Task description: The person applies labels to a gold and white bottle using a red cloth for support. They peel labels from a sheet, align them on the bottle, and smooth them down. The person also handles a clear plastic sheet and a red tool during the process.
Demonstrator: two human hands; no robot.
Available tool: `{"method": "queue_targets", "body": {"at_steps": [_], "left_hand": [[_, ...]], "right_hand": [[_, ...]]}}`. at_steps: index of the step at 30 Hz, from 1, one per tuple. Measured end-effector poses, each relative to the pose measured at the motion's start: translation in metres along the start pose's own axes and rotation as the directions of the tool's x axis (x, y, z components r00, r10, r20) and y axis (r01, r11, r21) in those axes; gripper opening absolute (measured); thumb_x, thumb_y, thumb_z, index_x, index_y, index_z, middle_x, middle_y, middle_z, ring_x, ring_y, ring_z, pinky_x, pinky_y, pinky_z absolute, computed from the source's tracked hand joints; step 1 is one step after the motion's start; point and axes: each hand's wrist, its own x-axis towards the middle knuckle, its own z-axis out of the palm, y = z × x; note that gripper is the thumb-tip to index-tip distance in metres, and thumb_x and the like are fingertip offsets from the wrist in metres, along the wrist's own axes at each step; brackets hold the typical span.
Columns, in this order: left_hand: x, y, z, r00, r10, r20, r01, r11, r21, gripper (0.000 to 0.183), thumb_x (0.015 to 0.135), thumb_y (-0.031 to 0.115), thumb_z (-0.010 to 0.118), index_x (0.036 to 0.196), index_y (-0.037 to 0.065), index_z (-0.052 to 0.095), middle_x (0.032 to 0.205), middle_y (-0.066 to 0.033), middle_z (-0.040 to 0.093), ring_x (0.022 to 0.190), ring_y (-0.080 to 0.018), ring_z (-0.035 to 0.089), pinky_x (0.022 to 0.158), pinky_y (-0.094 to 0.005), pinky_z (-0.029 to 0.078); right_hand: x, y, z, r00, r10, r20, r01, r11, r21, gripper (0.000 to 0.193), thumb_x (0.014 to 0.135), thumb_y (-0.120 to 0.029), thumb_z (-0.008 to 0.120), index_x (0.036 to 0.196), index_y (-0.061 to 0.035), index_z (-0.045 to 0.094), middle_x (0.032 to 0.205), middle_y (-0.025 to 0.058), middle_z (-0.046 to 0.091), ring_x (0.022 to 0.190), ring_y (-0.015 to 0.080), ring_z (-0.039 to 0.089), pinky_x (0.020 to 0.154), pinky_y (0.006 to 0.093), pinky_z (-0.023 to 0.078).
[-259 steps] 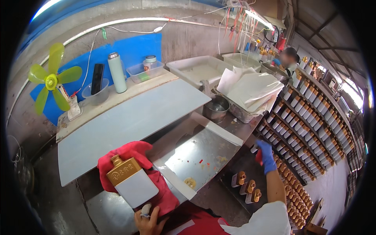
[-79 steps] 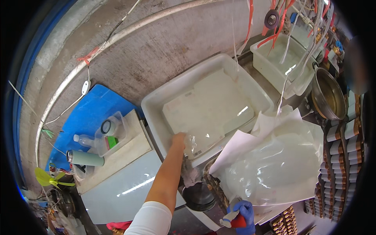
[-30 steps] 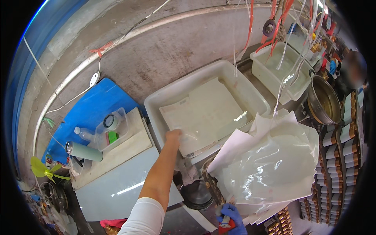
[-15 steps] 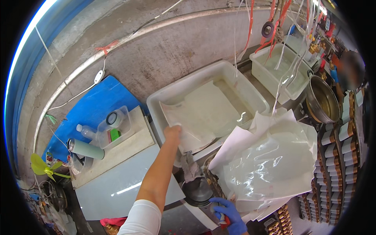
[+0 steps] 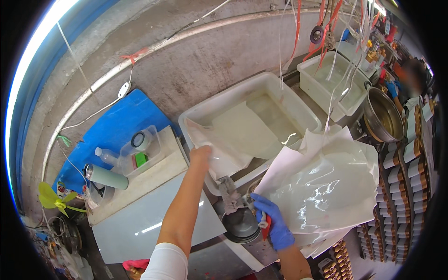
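My bare left hand [image 5: 201, 156] is closed on the near left edge of a thin wet white sheet [image 5: 233, 156], which is partly lifted. That sheet lies over another pale sheet [image 5: 247, 123] in the shallow water of a large white tub [image 5: 207, 108]. My right hand [image 5: 276, 223], in a blue glove, is closed round a small tool with a red handle [image 5: 266, 227]; its working end cannot be made out. Beside the glove, a grey rag [image 5: 229, 193] hangs over the tub's near rim, above a dark metal bowl [image 5: 242, 225].
Wet, glossy white sheets [image 5: 326, 186] form a wide stack at the right. A smaller tub [image 5: 308, 77] and a metal pan [image 5: 383, 114] stand beyond. Left are a board [image 5: 154, 224], a green flask [image 5: 107, 177] and a clear box [image 5: 158, 156]. Red and white strips [image 5: 297, 35] dangle overhead.
My left hand has pulled the sheet's edge slightly left, lifting and folding it. My right hand has moved up and forward, toward the rag, with the red-handled tool.
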Motion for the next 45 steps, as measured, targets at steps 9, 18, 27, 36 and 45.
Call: {"method": "queue_targets", "body": {"at_steps": [9,18,27,36,45], "left_hand": [[-0.019,0.03,-0.025,0.993,-0.091,0.077,0.101,0.986,-0.132,0.046,0.061,-0.007,0.058,0.107,-0.005,0.052,0.094,-0.0148,0.057,0.085,-0.0308,0.057,0.074,-0.0458,0.05],[-0.081,0.052,-0.068,0.987,-0.069,0.144,0.091,0.984,-0.152,0.051,0.07,-0.006,0.054,0.12,-0.007,0.045,0.112,-0.0205,0.055,0.099,-0.0366,0.058,0.086,-0.0486,0.048],[-0.165,0.051,-0.135,0.984,0.013,0.177,0.03,0.971,-0.237,0.055,0.067,-0.007,0.05,0.122,-0.005,0.044,0.109,-0.019,0.056,0.098,-0.0348,0.058,0.087,-0.0472,0.049],[-0.224,0.042,-0.196,0.992,-0.001,0.124,0.037,0.958,-0.286,0.045,0.068,-0.007,0.053,0.113,0.0,0.051,0.098,-0.0103,0.058,0.088,-0.0246,0.06,0.078,-0.0388,0.052],[-0.259,0.033,-0.253,0.994,-0.034,0.107,0.068,0.943,-0.325,0.043,0.069,-0.006,0.054,0.111,0.001,0.051,0.095,-0.0092,0.058,0.086,-0.0234,0.06,0.075,-0.0375,0.052]], "right_hand": [[0.044,-0.012,0.023,0.986,-0.158,0.056,0.156,0.987,0.047,0.04,0.086,-0.024,0.06,0.118,-0.0013,0.056,0.1,0.0097,0.062,0.06,0.0056,0.05,0.052,0.0166,0.041],[0.075,-0.011,0.028,0.995,-0.037,0.088,0.01,0.959,0.284,0.058,0.083,-0.045,0.064,0.117,-0.001,0.047,0.07,-0.0003,0.043,0.046,0.0053,0.037,0.038,0.0176,0.03],[0.057,0.004,0.037,0.998,-0.022,0.054,0.009,0.97,0.243,0.034,0.089,-0.041,0.058,0.072,-0.0135,0.046,0.055,-0.0015,0.039,0.041,0.0086,0.035,0.039,0.0227,0.027],[0.031,0.016,0.059,0.995,0.035,0.096,-0.048,0.989,0.137,0.029,0.089,-0.04,0.057,0.076,-0.0153,0.05,0.054,-0.0034,0.039,0.039,0.0076,0.033,0.038,0.0206,0.025],[0.027,0.043,0.066,0.997,0.031,0.073,-0.03,0.999,-0.018,0.02,0.084,-0.022,0.062,0.074,-0.0079,0.053,0.058,-0.0002,0.046,0.044,0.0091,0.042,0.04,0.0203,0.033]]}}
